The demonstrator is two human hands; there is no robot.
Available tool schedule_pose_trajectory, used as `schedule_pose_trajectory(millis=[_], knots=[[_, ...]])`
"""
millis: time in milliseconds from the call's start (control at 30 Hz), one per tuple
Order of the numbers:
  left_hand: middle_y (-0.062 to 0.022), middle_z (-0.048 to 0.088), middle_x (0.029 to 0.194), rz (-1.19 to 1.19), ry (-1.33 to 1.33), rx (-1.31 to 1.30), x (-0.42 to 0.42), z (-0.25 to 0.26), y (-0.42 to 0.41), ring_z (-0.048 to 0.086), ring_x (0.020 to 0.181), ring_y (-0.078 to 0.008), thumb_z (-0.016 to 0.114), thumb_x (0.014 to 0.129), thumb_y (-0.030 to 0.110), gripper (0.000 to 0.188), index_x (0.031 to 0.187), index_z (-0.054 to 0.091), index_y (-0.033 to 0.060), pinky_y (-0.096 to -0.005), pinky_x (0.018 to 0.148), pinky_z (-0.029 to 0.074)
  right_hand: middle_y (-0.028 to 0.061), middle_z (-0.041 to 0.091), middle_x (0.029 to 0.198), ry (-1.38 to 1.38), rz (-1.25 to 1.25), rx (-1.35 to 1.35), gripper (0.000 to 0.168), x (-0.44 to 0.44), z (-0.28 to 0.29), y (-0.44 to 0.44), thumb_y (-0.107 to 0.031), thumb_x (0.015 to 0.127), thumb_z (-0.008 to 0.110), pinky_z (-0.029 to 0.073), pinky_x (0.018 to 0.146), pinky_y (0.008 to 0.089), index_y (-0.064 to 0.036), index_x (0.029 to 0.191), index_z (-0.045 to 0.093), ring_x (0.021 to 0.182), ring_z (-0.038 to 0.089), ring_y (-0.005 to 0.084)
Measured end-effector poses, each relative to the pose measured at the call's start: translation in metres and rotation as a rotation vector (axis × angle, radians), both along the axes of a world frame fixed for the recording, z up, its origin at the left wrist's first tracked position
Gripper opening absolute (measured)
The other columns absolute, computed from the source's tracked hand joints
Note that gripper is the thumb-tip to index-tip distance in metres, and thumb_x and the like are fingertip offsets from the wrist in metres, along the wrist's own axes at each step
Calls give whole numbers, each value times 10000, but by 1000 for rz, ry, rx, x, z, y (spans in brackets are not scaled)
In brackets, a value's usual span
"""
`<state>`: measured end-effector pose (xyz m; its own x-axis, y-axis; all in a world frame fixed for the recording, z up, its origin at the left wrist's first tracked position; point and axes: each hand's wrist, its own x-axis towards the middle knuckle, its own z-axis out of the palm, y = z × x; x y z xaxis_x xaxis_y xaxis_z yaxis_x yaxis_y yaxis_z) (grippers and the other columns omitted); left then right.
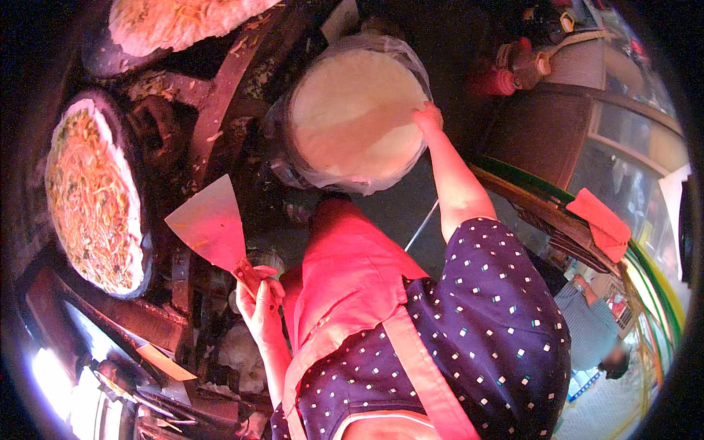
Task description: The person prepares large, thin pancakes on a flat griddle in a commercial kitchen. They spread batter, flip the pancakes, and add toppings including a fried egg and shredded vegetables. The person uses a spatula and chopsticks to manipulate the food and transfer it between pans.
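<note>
My left hand (pixel 261 302) grips the wooden handle of a wide metal scraper (pixel 214 225), its broad blade pointing up and away from me. With my arm stretched forward, my right hand (pixel 429 118) holds the right edge of a pale round flatbread or dough sheet (pixel 357 110), which lies within clear plastic wrapping (pixel 385 184). To the left, a round flatbread topped with shredded food (pixel 96 203) sits on a dark round griddle (pixel 146 264). Another topped flatbread (pixel 176 22) is at the upper left, partly cut off by the picture's edge.
A dark metal frame (pixel 220 104) strewn with food scraps runs between the griddles and the plastic. Bottles (pixel 506 80) stand at upper right. A red cloth (pixel 599 223) hangs over a green-edged rail at right; beyond it, another person (pixel 588 324) is near a crate.
</note>
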<state>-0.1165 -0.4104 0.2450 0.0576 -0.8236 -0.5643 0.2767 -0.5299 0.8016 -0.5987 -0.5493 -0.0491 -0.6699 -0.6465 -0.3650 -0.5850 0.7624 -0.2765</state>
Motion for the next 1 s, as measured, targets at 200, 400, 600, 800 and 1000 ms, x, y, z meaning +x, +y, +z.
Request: schedule_pose_trajectory(millis=[200, 400, 600, 800, 1000], knots=[[-118, 612, 1017, 91, -13, 38, -27, -2, -6, 521, 617, -85, 532, 945, 64, 175, 1104, 524, -8, -185, 478, 345, 177, 599, 1286, 57, -51, 104, 547, -6, -6, -9, -272, 760, 695, 468, 995, 404, -124, 1278, 601, 1194, 568, 336], [-115, 630, 1038, 20, -9, 59, -21, -6, -1, 553, 662, -90, 621, 914, 91, 296, 1183, 537, 0, -195, 533, 398, 170, 636, 1202, 38, -173, 33, 407, 2, 0, -1, -262, 769, 680, 510, 910, 441, -189, 1169, 665, 1037, 644, 360], [-94, 609, 999, 30, -62, 36, -24, 3, 3, 528, 636, -95, 596, 922, 119, 229, 1105, 533, -4, -198, 503, 368, 151, 707, 1042, -277, 33, 72, 373, 23, 40, -11, -172, 837, 703, 519, 866, 394, -91, 1197, 649, 996, 674, 284], [-91, 615, 992, 44, -26, -54, -11, 12, 16, 498, 615, -91, 604, 919, 146, 230, 1088, 539, 5, -214, 494, 345, 105, 697, 1065, -1301, -70, -449, 287, 64, 160, -9, -89, 896, 664, 528, 894, 333, 3, 1166, 633, 962, 669, 183], [-94, 623, 973, 6, 30, -112, 29, 14, 49, 526, 635, -99, 619, 902, 183, 248, 1053, 560, -4, -227, 544, 393, 164, 633, 1213, -1220, -196, -754, 408, 91, 230, 3, -87, 875, 659, 486, 986, 374, 75, 1237, 566, 1083, 626, 242]])
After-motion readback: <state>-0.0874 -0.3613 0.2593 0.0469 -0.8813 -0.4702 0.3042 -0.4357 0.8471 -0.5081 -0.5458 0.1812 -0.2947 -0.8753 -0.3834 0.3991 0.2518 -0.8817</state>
